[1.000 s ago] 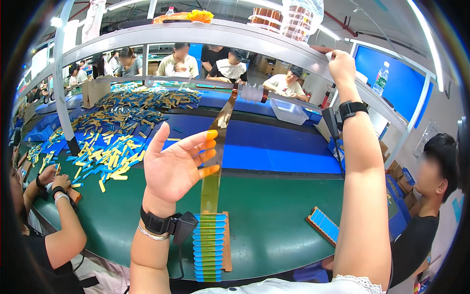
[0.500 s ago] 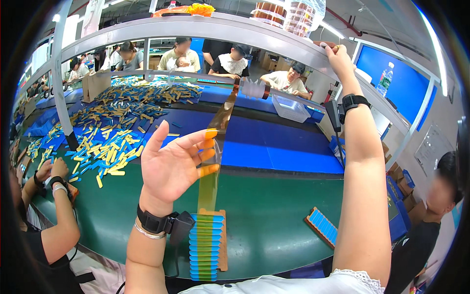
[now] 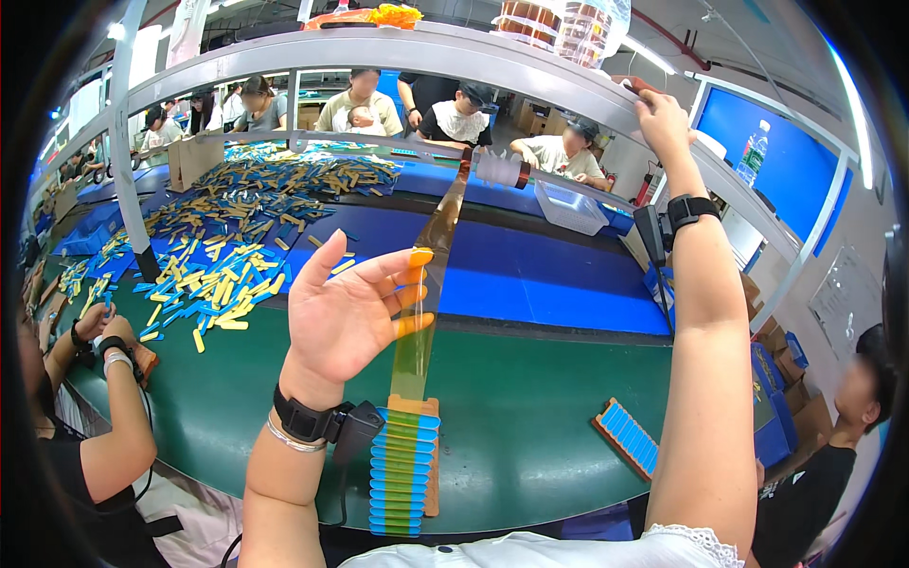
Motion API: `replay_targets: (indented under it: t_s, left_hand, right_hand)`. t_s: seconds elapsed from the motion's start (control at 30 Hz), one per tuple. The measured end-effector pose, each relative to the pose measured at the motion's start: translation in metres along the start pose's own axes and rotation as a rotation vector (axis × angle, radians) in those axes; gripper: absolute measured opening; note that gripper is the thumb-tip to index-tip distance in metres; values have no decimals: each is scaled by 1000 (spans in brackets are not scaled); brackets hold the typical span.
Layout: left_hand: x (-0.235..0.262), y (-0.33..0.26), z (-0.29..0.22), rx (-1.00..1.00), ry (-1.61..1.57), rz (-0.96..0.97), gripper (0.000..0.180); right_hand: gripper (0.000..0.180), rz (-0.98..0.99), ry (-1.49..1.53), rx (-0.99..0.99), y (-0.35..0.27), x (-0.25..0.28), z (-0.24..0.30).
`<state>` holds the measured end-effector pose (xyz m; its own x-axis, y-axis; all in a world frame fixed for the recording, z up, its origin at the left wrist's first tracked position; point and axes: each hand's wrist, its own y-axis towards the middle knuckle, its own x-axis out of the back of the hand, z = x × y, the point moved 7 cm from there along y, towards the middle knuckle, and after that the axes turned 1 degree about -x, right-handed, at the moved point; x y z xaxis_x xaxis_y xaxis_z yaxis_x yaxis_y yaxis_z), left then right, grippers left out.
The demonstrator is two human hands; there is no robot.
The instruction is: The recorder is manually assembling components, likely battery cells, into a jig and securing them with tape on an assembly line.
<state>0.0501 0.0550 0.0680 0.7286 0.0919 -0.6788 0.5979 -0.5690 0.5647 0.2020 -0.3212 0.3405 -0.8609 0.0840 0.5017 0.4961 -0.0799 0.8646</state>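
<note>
My left hand (image 3: 346, 317) is raised with its palm up and fingers stretched out. Its fingertips lie behind a strip of clear amber tape (image 3: 414, 364) and look orange through it. From a roll (image 3: 464, 163) on the crossbar, the tape runs down onto a brown slotted board (image 3: 433, 473) bearing a row of blue flat pieces (image 3: 390, 483); it covers their right portions. High at the right, my right hand (image 3: 663, 123) reaches to the shelf edge. Its fingers are curled by a small reddish-brown thing (image 3: 640, 84) that I cannot make out.
A second board with blue pieces (image 3: 627, 437) lies at right on the green table (image 3: 530, 388). Loose blue and yellow pieces (image 3: 222, 289) are heaped at left. A metal shelf frame (image 3: 379, 52) crosses ahead. Co-workers sit opposite and at both sides; a co-worker's hands (image 3: 104, 327) are at left.
The view has shifted slightly. My right hand's fingers have shifted at the shelf edge. My left hand stays behind the tape, its fingers still stretched out.
</note>
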Motion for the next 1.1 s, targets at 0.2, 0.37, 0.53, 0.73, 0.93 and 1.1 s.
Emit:
replay_targets:
  t_s: [0.2, 0.37, 0.53, 0.73, 0.93, 1.1]
  left_hand:
    - [-5, -1, 0, -6, 17, -44, 74]
    - [8, 0, 1, 14, -30, -52, 75]
    - [7, -3, 0, 8, -26, -27, 75]
    - [-3, 5, 2, 29, 41, -93, 72]
    - [-9, -3, 8, 36, 44, -172, 70]
    - [-2, -14, 5, 54, 21, -243, 68]
  right_hand:
    - [57, -354, 222, 200, -4, 24, 9]
    - [49, -212, 130, 305, 0, 13, 26]
    - [39, -123, 255, 329, 1, 21, 45]
    - [44, -159, 168, 363, 1, 20, 37]
    - [55, -586, 261, 364, -85, 101, 54]
    - [19, 247, 779, 481, -271, 121, 116]
